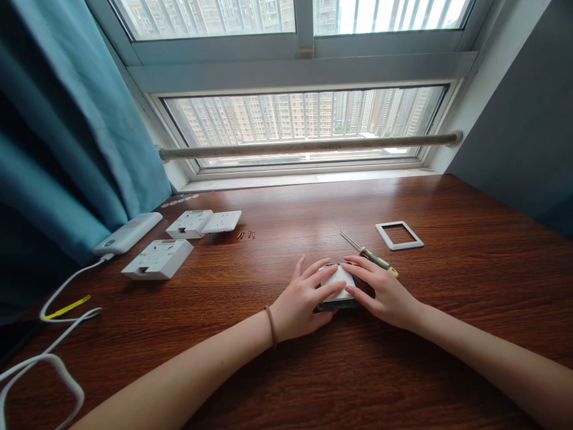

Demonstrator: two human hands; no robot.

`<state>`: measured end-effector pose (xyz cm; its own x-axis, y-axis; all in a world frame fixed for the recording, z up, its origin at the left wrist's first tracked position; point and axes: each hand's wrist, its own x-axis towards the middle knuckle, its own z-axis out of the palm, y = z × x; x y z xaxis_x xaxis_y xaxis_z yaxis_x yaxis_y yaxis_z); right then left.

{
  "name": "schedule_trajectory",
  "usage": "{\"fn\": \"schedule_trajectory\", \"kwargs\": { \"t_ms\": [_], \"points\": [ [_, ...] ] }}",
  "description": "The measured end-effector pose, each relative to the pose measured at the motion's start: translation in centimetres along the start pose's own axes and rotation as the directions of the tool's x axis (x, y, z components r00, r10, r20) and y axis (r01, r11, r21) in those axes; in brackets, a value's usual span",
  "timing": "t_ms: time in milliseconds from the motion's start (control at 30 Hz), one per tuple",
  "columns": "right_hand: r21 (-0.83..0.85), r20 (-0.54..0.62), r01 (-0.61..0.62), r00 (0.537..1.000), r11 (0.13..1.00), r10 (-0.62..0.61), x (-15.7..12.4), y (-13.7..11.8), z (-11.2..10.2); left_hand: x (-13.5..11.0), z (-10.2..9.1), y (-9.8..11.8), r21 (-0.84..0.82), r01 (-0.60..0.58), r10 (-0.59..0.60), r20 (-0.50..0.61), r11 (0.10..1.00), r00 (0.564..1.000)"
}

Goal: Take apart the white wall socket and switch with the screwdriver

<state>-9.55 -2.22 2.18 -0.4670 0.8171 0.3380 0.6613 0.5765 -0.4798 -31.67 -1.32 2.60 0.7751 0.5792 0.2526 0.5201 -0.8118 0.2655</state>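
A small square wall-plate module [339,280] with a white face and a dark body lies on the table in front of me. My left hand [304,298] grips it from the left, fingers laid over the white face and thumb low at the near edge. From the other side, my right hand [385,292] holds it, its fingertips on the face and right edge. Fingers cover much of the module, so its markings are hidden. Just beyond my right hand rests a screwdriver [378,261] with a black and yellow handle. A white square frame [406,245] lies farther right.
At left sit two white boxes [190,224] [156,260], a white plate [222,221] leaning against the farther one, and several small brass-coloured screws [249,234]. A white device [128,234], its cable [71,278] and a yellow strip [69,307] lie near the curtain [102,131]. A window stands behind.
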Motion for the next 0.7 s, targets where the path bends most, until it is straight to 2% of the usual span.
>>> {"fn": "schedule_trajectory", "kwargs": {
  "t_ms": [200,400,700],
  "points": [
    [0.027,-0.023,0.004,1.000,1.000,-0.003,-0.07,0.50,0.46,-0.13,0.06,-0.13,-0.010,-0.015,0.015,0.012,1.000,1.000],
    [0.020,-0.043,0.033,0.999,0.999,-0.032,-0.02,0.65,0.62,0.00,0.16,-0.37,-0.016,0.021,-0.022,-0.049,1.000,0.999],
    [-0.088,0.045,0.090,0.995,0.992,-0.086,-0.17,0.14,0.33,-0.17,0.39,-0.44,-0.075,0.064,-0.064,0.004,0.995,0.998]
  ]
}}
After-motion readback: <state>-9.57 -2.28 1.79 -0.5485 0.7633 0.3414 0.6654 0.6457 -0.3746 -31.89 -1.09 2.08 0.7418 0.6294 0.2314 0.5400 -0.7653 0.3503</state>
